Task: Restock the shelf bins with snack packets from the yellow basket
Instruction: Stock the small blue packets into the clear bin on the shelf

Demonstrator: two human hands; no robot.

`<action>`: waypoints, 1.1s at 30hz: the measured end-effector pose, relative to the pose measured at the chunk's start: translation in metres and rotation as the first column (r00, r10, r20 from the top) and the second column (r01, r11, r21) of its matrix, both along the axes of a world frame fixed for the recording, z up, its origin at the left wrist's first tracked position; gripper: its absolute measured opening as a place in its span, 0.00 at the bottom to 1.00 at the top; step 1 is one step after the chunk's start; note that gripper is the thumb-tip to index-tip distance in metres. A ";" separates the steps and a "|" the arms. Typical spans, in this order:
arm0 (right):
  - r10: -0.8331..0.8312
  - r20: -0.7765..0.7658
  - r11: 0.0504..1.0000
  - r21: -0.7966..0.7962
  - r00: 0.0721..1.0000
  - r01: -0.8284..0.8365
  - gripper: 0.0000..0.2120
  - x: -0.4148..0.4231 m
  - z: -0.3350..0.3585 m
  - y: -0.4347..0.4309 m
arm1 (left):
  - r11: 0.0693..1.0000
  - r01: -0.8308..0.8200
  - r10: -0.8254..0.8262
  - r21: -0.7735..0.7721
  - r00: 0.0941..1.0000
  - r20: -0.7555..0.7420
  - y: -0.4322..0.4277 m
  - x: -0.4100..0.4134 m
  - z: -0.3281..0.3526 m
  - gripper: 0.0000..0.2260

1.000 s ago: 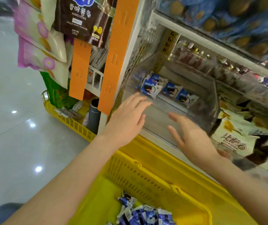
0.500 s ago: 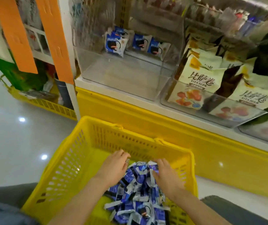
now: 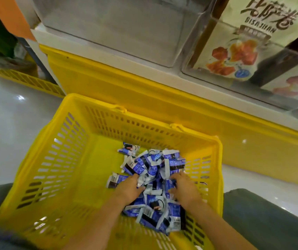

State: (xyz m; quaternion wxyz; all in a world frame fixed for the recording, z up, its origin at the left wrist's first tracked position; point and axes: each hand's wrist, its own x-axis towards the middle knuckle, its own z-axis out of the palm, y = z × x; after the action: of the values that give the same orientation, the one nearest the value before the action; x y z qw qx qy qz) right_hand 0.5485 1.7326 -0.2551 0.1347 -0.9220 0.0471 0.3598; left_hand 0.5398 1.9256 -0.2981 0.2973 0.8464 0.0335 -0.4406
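The yellow basket (image 3: 58,159) sits on the floor below the shelf, holding a heap of small blue-and-white snack packets (image 3: 153,166) at its right side. My left hand (image 3: 129,188) is down in the heap, fingers curled into the packets. My right hand (image 3: 185,190) is beside it, fingers also curled round packets on the right of the heap. Above, the clear shelf bin (image 3: 119,27) stands on the white shelf edge; its inside looks bare in this view.
A neighbouring clear bin (image 3: 206,69) to the right holds cream snack bags (image 3: 252,33) with red fruit print. A yellow base panel (image 3: 144,91) runs under the shelf. An orange strip (image 3: 12,17) hangs at top left. Glossy floor (image 3: 9,123) lies to the left.
Both hands left the shelf bin and dropped into the basket. They have since dug deeper into the packet heap, and my view has tilted down and moved closer.
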 end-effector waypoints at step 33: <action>-0.531 -0.131 0.395 0.836 0.837 0.381 0.09 0.006 0.192 0.055 | 0.521 -0.406 0.721 -0.750 0.680 0.133 0.022 0.013 0.190 0.08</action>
State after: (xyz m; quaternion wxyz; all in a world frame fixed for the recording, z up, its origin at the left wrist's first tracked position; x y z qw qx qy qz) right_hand 0.5549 1.7873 -0.0630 0.6538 -0.7179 0.1101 0.2123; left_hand 0.5529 1.9481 -0.1076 0.7079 0.6939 0.0879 -0.0981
